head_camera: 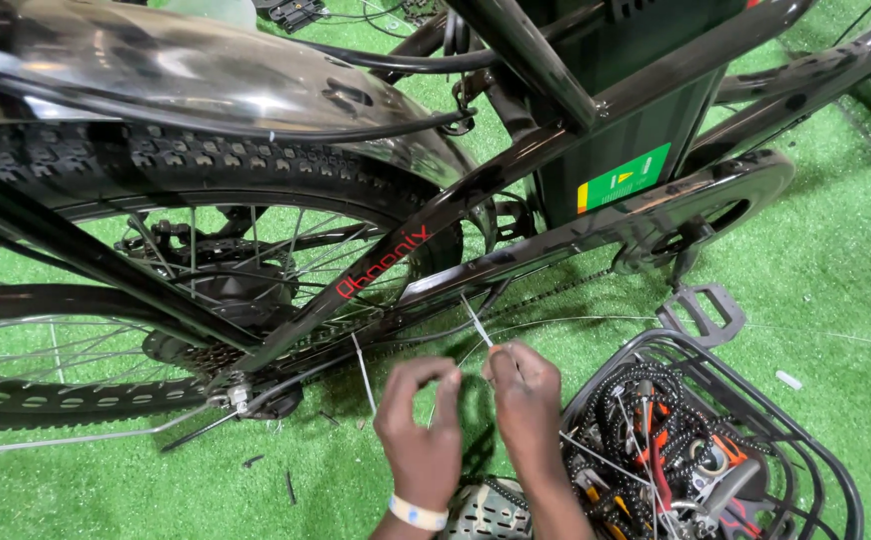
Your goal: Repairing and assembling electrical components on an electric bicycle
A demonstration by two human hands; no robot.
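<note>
White cable tie pinched between right hand fingers, sticking upward

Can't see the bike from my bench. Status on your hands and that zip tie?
Left hand pinching, nothing clearly in it. Right hand gripping white zip tie by the black bike frame. Wire basket of parts close at right.

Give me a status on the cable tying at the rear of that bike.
Done: one white zip tie hangs off the chainstay, tail untrimmed. In hand: the right hand pinches another zip tie by the frame, left hand beside it. Left: cinching it and trimming both tails.
</note>
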